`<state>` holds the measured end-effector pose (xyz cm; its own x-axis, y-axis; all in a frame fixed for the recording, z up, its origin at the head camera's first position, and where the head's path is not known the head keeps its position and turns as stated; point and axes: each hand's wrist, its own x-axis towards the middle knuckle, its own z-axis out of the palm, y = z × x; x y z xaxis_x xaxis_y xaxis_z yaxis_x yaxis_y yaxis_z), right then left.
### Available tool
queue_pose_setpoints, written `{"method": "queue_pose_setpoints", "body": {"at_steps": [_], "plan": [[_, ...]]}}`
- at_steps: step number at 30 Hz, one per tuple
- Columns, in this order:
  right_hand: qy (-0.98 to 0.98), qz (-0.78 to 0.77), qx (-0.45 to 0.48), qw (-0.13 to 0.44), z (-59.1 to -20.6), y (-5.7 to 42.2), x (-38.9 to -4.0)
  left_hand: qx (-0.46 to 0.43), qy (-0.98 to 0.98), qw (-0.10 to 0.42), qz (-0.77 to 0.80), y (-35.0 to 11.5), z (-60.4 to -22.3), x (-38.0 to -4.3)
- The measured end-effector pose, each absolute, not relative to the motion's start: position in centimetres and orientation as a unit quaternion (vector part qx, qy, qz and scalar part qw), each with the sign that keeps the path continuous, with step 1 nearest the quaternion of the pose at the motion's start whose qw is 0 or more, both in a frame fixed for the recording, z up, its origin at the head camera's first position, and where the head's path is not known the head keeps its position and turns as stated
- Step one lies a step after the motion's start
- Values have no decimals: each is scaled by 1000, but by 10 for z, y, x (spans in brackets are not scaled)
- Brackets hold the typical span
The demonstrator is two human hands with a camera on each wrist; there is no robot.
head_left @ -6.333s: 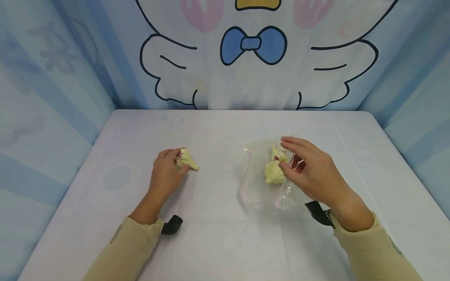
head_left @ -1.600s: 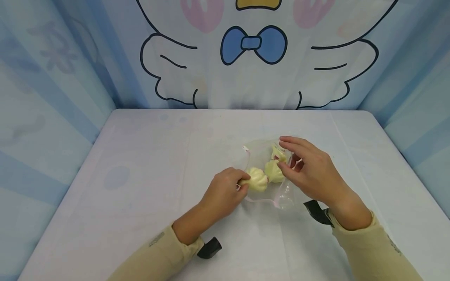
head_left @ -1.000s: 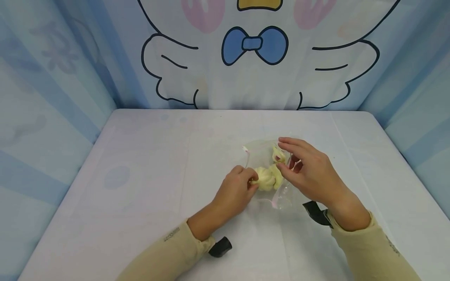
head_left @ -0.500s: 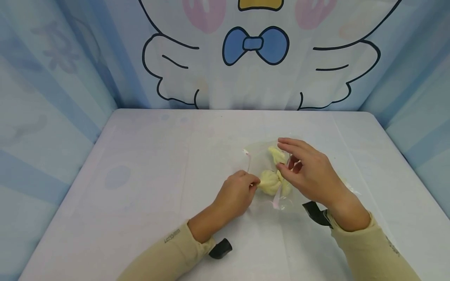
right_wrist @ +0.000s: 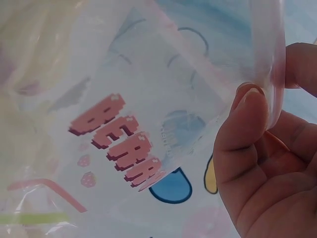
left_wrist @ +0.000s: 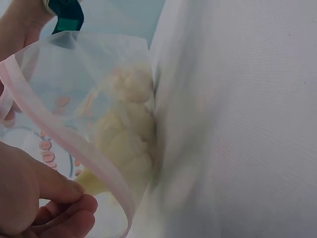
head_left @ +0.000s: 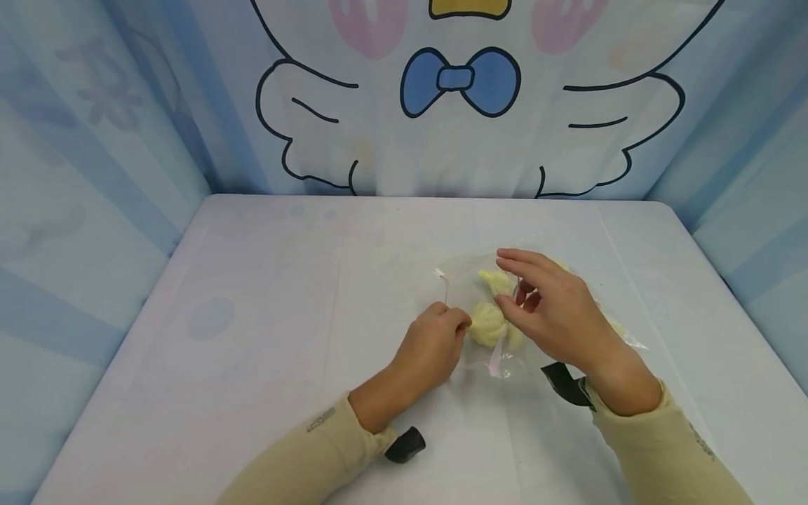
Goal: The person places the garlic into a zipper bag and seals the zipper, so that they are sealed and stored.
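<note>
My left hand (head_left: 432,347) pinches the stem of a pale yellow garlic bulb (head_left: 487,324) at the mouth of a clear plastic bag (head_left: 466,270). In the left wrist view, that bulb (left_wrist: 121,146) shows through the film behind the bag's pink rim, its stem between thumb and fingers. My right hand (head_left: 562,308) pinches the bag's edge and holds the mouth up; the right wrist view shows the thumb (right_wrist: 245,119) against the film. Another garlic piece (head_left: 495,282) lies in the bag near the right fingers. The right hand hides part of the bag.
The bag lies on a white-covered table (head_left: 265,294), right of its middle. A patterned curtain (head_left: 454,140) rises behind the table's far edge, with blue curtains at both sides. Black straps (head_left: 405,445) stick out at both sleeves.
The left hand has picked up the garlic bulb from the left of the table and carried it right into the bag's mouth. The garlic inside has shifted. The right hand has stayed nearly still.
</note>
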<state>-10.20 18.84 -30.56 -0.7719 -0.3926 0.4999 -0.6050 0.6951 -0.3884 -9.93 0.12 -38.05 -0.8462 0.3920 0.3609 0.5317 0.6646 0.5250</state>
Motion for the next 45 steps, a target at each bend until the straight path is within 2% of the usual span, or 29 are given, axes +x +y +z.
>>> {"method": "queue_pose_setpoints", "body": {"at_steps": [7,16,27,38,45], "plan": [[-901,275,279,188,-306,187,-102,-257,-908,81,-320,4,-378,-99],[-899,269,285,198,-304,188,-104,-239,-911,104,-319,-6,-378,-100],[-901,266,283,194,-305,188,-103,-219,-919,75,-319,-13,-377,-99],[-900,270,282,194,-306,188,-102,-199,-917,9,-345,-11,-374,-102],[-900,272,280,193,-306,188,-102,-213,-908,12,-360,-13,-377,-103]]}}
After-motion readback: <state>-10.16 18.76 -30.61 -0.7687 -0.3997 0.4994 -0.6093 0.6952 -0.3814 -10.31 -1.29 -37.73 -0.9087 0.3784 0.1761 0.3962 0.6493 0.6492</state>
